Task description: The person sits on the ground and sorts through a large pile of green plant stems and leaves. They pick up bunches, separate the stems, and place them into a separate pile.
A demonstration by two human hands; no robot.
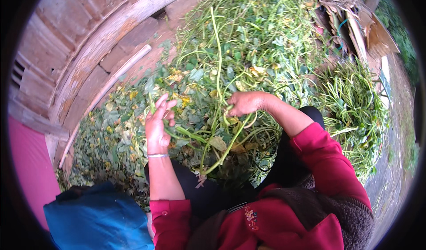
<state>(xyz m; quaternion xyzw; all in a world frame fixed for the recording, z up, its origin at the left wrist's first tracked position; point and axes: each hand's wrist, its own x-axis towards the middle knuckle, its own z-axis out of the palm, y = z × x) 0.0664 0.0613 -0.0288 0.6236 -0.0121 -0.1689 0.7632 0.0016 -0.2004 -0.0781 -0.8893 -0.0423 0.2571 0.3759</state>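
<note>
My right hand (244, 103) is closed on green vine stems (218, 55). One long stem rises from the grip, and others loop down below it. My left hand (159, 121), with a bracelet at the wrist, has its fingers loosely curled and partly spread. A green stem shows at its fingertips and more stems (189, 134) lie by its palm; whether it grips them is hidden. Between my knees a thicker stem (224, 156) slants down to a pale, ragged end. Under both hands spreads a heap of leafy vines (196, 76) with green and yellowing leaves.
A separate pile of stems (349, 100) lies at right. Dry sticks and bark (352, 27) are stacked at the upper right. Along the left run a wooden wall (63, 27), a timber beam (109, 33) and a pale pole (109, 83). Blue cloth (96, 220) is at lower left.
</note>
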